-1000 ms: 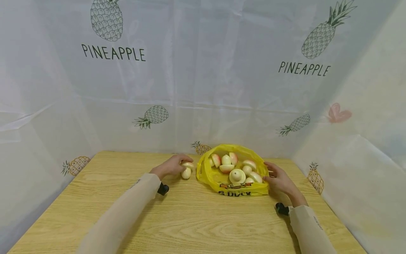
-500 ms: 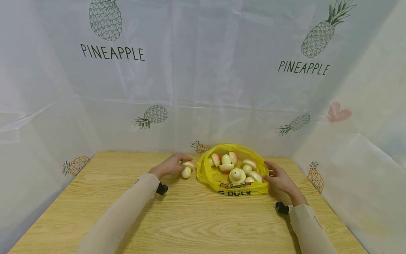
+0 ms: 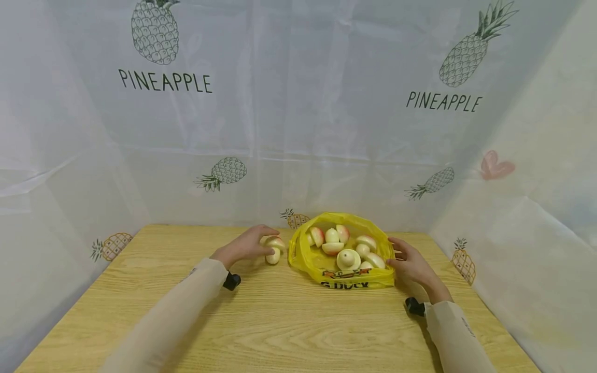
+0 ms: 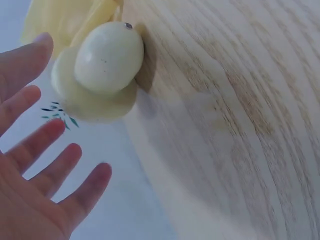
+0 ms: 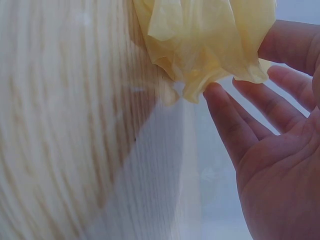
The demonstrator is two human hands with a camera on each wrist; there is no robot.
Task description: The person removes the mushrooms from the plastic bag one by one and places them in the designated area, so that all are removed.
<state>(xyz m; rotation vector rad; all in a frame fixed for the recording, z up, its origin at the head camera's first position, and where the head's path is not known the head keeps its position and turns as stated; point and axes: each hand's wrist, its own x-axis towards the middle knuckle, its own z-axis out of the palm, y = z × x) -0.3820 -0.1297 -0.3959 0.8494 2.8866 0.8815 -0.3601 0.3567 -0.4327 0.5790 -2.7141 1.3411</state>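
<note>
Pineapple-print sheeting [image 3: 298,119] backs the left hand [image 3: 244,246], fingers spread and gripping nothing, just beside a lone mushroom [image 3: 273,242] left of a yellow bag [image 3: 302,257]; the right hand [image 3: 413,265], fingers loosely extended, touches the bag's right side. A stray thumb could send the mushroom rolling; a push could buckle the bag's soft rim. Open counter [image 3: 298,326] lies in front of the bag, sheeting close behind.
</note>
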